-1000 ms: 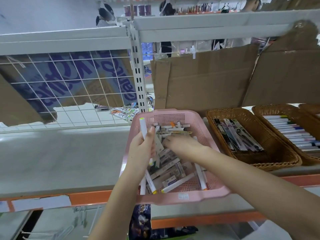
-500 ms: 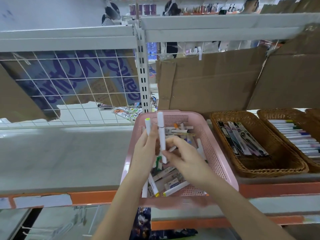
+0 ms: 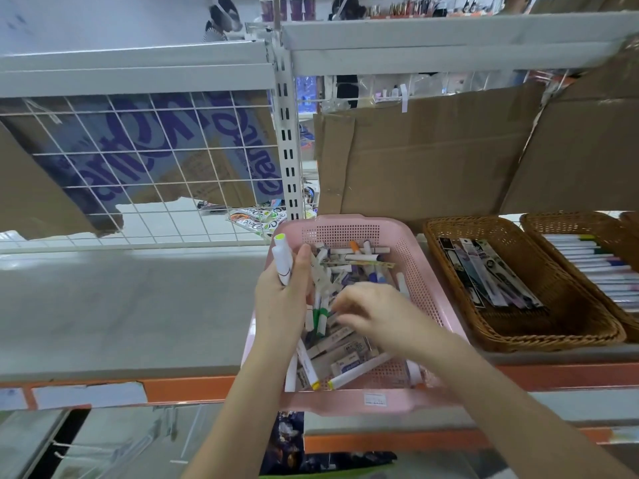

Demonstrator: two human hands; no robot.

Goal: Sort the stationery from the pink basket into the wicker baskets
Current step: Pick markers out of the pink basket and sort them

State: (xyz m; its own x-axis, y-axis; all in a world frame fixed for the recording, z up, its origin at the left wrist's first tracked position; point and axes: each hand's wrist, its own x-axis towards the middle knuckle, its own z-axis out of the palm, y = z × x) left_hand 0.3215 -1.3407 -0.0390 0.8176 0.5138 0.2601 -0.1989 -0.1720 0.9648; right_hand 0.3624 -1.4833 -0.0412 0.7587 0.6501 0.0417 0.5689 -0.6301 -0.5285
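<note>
**Sorting status: pink basket part-emptied, much left**

Pink basket (image 3: 411, 236), on the shelf (image 3: 121, 305) at centre: holds a loose jumble of white markers, pens and boxed erasers. Left hand (image 3: 281, 305): fingers curled round a bundle of markers (image 3: 283, 262), lifted over the basket's left rim. Right hand (image 3: 377, 314): reaching into the pile; blurred, grip cannot be told. Near wicker basket (image 3: 553, 337), just right: several flat packs. Far wicker basket (image 3: 539, 223): rows of markers. Judged under half done.
</note>
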